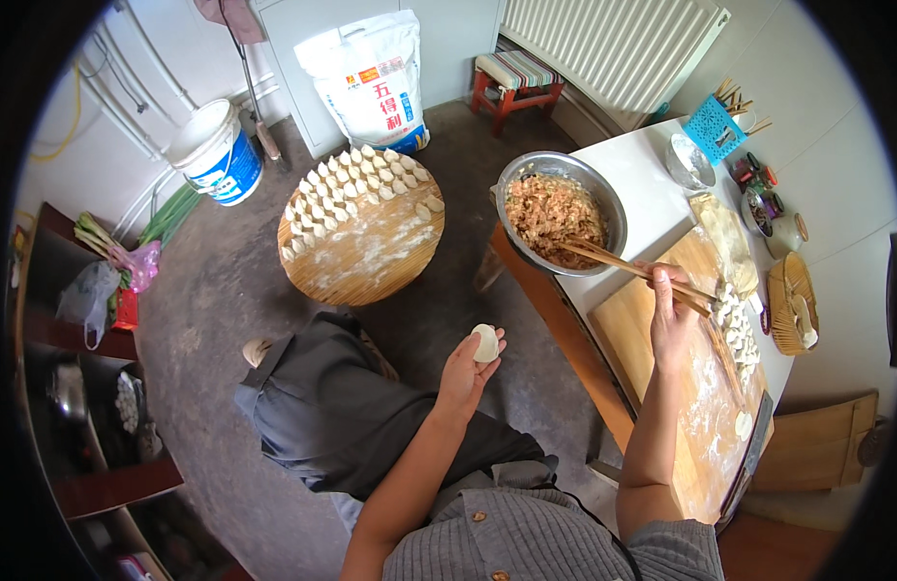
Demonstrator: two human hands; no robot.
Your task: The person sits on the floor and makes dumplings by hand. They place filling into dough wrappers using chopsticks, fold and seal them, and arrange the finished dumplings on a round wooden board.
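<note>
A round dough wrapper [485, 343] lies in the fingers of my left hand [468, 369], above my lap. In my right hand [670, 312] is a pair of wooden chopsticks [615, 260], their tips down in the minced filling [553, 216]. That filling sits in a steel bowl [618, 194] at the table's corner. Beneath my right forearm is a floured wooden board [699, 428] with a rolling pin [725, 363], a heap of small dough pieces [735, 327] and one flat wrapper [743, 425]. Rows of shaped dumplings [346, 185] stand on a round slatted tray [354, 269] ahead of me.
A flour bag [376, 87], a white-and-blue bucket [219, 156] and a red stool [517, 83] stand along the wall. On the white table [637, 163] are a metal bowl [689, 163], a blue chopstick basket [715, 131] and a wicker basket [786, 305]. Shelves [118, 486] line the left.
</note>
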